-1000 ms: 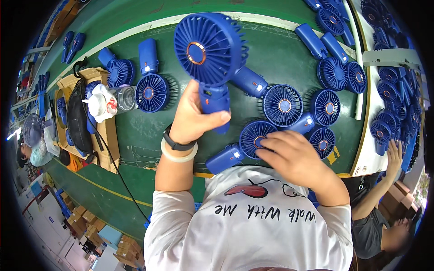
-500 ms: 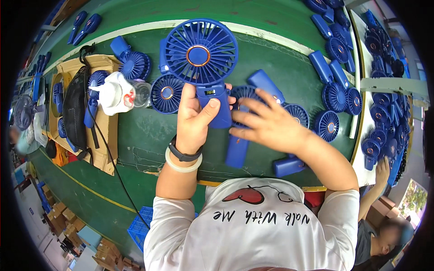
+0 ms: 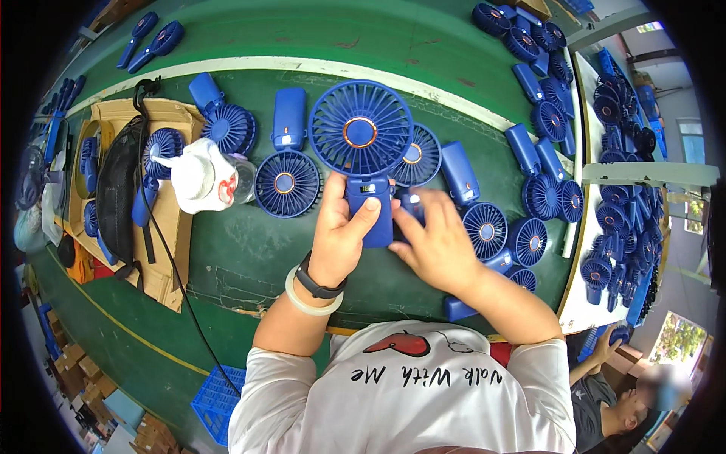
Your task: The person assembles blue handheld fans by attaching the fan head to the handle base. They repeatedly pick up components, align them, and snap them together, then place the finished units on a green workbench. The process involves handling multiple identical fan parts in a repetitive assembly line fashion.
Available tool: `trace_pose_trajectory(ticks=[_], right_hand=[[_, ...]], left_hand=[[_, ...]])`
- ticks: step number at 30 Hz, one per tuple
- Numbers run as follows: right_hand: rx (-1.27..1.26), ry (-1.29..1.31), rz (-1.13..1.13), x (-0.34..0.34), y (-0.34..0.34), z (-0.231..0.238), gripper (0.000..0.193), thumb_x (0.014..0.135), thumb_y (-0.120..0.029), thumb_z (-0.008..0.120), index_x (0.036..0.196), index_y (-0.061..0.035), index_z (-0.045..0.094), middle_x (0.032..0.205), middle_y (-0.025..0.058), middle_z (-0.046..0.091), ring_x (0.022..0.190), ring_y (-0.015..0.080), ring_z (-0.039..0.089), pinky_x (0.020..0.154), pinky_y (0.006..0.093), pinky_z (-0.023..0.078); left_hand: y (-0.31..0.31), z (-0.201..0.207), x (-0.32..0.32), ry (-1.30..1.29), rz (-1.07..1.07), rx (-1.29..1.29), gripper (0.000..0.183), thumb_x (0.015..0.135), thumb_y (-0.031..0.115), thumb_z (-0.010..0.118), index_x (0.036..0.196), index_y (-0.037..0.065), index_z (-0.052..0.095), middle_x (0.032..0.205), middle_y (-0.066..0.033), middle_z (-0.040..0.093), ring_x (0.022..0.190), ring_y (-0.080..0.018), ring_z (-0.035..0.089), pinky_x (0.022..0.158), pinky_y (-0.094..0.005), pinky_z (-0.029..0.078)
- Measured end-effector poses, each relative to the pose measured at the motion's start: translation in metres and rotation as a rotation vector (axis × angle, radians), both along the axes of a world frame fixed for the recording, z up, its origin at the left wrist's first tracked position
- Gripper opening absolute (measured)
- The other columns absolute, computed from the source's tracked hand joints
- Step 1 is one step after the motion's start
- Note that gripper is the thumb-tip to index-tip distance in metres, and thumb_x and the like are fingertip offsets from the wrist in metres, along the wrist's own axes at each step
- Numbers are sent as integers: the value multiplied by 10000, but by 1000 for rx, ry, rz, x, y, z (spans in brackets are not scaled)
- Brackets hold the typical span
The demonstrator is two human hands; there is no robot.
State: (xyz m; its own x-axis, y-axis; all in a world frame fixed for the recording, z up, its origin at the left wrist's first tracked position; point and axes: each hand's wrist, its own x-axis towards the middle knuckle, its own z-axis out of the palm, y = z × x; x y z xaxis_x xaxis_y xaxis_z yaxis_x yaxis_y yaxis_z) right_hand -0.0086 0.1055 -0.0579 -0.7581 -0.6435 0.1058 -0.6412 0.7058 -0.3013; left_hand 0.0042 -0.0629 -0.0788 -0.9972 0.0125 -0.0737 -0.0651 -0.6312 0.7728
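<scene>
My left hand (image 3: 340, 231) is wrapped round the handle of a blue handheld fan (image 3: 370, 221), its thumb on the front below a small lit display. The fan is upright, its round caged head above my hand. My right hand (image 3: 442, 246) is just right of that handle, fingers apart and slightly blurred, over the handle of another blue fan (image 3: 417, 155) lying on the bench. It grips nothing that I can see. Close by lie more blue fans, one (image 3: 287, 183) to the left and one (image 3: 485, 231) to the right.
On the green workbench (image 3: 234, 257) at left, a cardboard tray (image 3: 168, 257) holds fans and a black pouch (image 3: 125, 181). A white-topped bottle (image 3: 203, 178) stands beside it, near a black cable. Piled fans (image 3: 616, 250) fill the right-hand side, where another person (image 3: 605, 401) sits.
The held fan has come down and right in view, still in my left hand. My right hand has drawn in its spread fingers slightly and moved lower. The view has shifted.
</scene>
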Motion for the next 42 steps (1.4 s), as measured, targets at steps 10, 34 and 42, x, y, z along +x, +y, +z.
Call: trace_pose_trajectory(ticks=[10, 34, 42], right_hand=[[-76, 19, 28, -11, 8, -3, 542, 657, -241, 747, 1093, -37, 497, 1176, 172, 443, 1059, 342, 479, 881, 410, 426], [145, 11, -167, -27, 0, 8, 639, 679, -188, 727, 1235, -28, 456, 1037, 182, 514, 946, 345, 518, 840, 404, 435], [-1325, -1560, -316, -60, 48, 1, 573, 771, -168, 603, 1275, 7, 396, 1018, 162, 552, 894, 268, 578, 737, 355, 525]], left_hand=[[2, 2, -1, -14, 8, 28, 394, 886, 77, 552, 1231, 26, 370, 1113, -133, 557, 929, -197, 601, 829, -327, 501], [0, 7, 4, -115, -23, 28, 448, 879, 137, 563, 1256, 43, 341, 1141, -175, 546, 901, -244, 629, 735, -345, 545], [3, 8, 6, -69, 42, 37, 452, 873, 119, 569, 1260, 57, 344, 1113, -147, 557, 887, -214, 624, 735, -320, 535]])
